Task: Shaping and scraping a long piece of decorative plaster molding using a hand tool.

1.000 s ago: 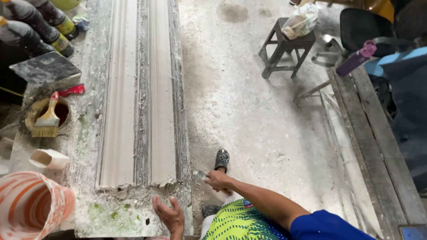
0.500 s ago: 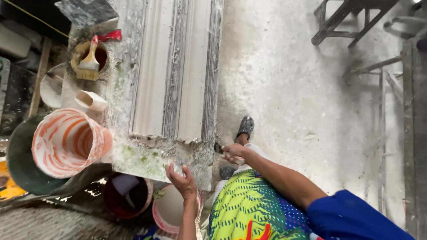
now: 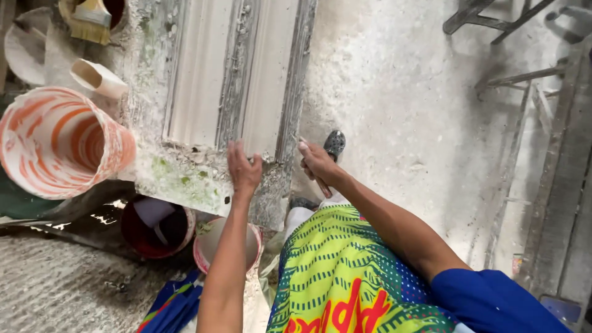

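Observation:
A long white plaster moulding (image 3: 228, 74) lies in a crusted form on a plaster-caked workbench (image 3: 179, 179). My left hand (image 3: 242, 168) rests flat, fingers apart, on the near end of the moulding. My right hand (image 3: 316, 161) is closed around a thin dark tool handle (image 3: 323, 185) at the bench's right edge, beside the form. My foot in a dark shoe (image 3: 334, 144) stands on the dusty floor just beyond that hand.
An orange-and-white bucket (image 3: 58, 143) sits at the bench's left corner, with a small cream cup (image 3: 98, 79) and a brush (image 3: 91, 18) in a bowl behind it. A red bucket (image 3: 155, 227) and a pink one (image 3: 209, 246) stand below. Wooden frames (image 3: 524, 80) lie at right.
The view has swung closer over the bench end. My left hand rose from below the bench onto the moulding's near end. My right hand stayed at the bench's right edge.

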